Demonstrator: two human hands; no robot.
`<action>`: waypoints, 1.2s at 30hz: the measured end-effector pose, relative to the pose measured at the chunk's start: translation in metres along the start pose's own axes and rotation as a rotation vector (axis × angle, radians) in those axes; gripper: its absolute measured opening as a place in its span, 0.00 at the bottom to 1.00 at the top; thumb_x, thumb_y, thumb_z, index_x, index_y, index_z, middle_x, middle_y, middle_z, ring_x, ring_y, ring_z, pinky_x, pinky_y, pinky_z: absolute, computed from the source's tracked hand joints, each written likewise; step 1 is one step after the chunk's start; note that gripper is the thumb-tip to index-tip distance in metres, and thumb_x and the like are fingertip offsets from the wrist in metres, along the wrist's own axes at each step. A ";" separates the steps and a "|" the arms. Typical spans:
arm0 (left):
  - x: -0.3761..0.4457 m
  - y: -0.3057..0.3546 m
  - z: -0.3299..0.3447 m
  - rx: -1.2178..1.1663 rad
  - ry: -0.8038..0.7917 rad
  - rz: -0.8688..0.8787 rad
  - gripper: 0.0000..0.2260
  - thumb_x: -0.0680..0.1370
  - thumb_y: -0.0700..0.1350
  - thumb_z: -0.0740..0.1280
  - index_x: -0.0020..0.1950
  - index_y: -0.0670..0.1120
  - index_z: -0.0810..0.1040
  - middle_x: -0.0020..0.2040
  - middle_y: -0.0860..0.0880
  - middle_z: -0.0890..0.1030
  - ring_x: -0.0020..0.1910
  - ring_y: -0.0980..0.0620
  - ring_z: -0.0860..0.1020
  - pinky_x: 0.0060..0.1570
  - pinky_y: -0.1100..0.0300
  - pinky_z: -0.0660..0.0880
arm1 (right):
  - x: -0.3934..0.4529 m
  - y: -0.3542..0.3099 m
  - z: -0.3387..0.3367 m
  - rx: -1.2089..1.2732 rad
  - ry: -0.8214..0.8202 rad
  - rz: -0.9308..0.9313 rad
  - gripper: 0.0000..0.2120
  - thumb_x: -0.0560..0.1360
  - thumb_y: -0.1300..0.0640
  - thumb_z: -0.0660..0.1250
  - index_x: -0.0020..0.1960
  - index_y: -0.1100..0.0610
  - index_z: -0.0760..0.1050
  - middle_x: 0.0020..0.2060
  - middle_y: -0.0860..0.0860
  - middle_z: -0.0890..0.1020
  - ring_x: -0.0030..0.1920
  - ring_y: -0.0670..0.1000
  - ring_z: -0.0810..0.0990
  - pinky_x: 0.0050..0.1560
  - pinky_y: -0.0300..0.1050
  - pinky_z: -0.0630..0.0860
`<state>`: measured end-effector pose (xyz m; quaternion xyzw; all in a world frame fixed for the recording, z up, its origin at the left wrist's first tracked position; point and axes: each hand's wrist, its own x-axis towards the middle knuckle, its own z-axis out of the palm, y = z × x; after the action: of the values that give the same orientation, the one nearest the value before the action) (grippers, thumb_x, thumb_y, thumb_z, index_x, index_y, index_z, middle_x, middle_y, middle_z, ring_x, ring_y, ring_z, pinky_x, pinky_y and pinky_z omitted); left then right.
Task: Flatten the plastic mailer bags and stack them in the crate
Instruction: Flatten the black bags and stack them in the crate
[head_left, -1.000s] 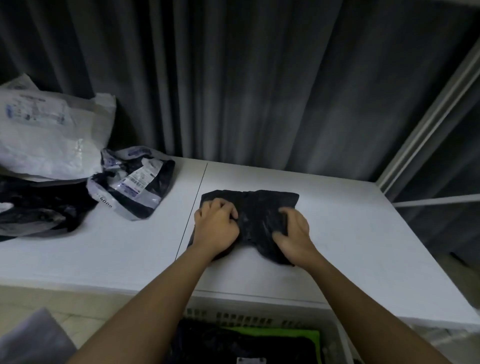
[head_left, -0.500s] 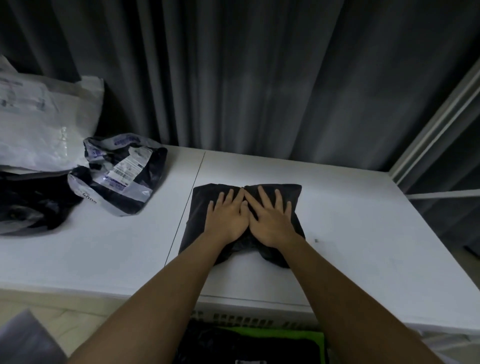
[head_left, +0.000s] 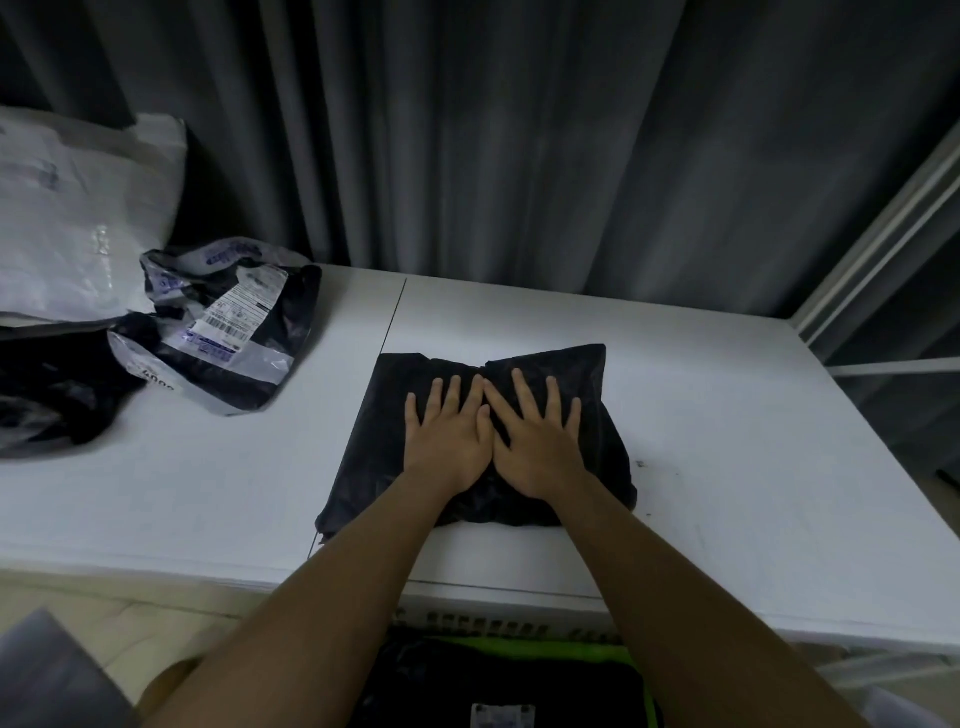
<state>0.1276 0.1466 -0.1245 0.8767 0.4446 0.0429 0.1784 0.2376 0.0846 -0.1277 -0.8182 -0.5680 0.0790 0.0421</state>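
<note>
White table (head_left: 727, 415); flat hands (head_left: 493, 441) hide black mailer's (head_left: 597, 379) middle.

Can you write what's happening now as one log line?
step: flattening | left hand: pressing black mailer bag | right hand: pressing it | crate: waiting

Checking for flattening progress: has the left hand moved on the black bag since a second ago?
Yes. The left hand was curled near the table seam; it now lies flat further right on the black bag, touching the right hand.
</note>
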 end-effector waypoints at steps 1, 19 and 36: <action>0.000 0.000 0.001 -0.001 0.000 -0.002 0.23 0.83 0.52 0.42 0.79 0.52 0.43 0.79 0.48 0.47 0.78 0.49 0.42 0.73 0.47 0.35 | 0.001 0.000 0.001 0.004 -0.002 0.001 0.26 0.81 0.40 0.44 0.76 0.37 0.39 0.77 0.48 0.38 0.75 0.60 0.33 0.71 0.65 0.32; 0.001 0.000 0.017 0.062 0.033 -0.001 0.23 0.83 0.52 0.42 0.79 0.51 0.43 0.79 0.48 0.46 0.77 0.49 0.41 0.73 0.46 0.35 | 0.003 0.006 0.017 -0.015 -0.028 0.004 0.26 0.81 0.39 0.43 0.76 0.38 0.38 0.77 0.48 0.37 0.75 0.61 0.33 0.71 0.64 0.32; -0.003 0.000 0.024 0.146 0.015 0.005 0.23 0.83 0.52 0.42 0.79 0.50 0.44 0.79 0.48 0.45 0.77 0.49 0.40 0.74 0.45 0.37 | -0.001 0.006 0.021 -0.083 -0.050 0.004 0.27 0.81 0.39 0.43 0.77 0.39 0.39 0.78 0.50 0.39 0.75 0.62 0.34 0.69 0.66 0.31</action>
<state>0.1309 0.1374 -0.1466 0.8882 0.4457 0.0173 0.1105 0.2394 0.0806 -0.1496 -0.8180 -0.5702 0.0760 -0.0062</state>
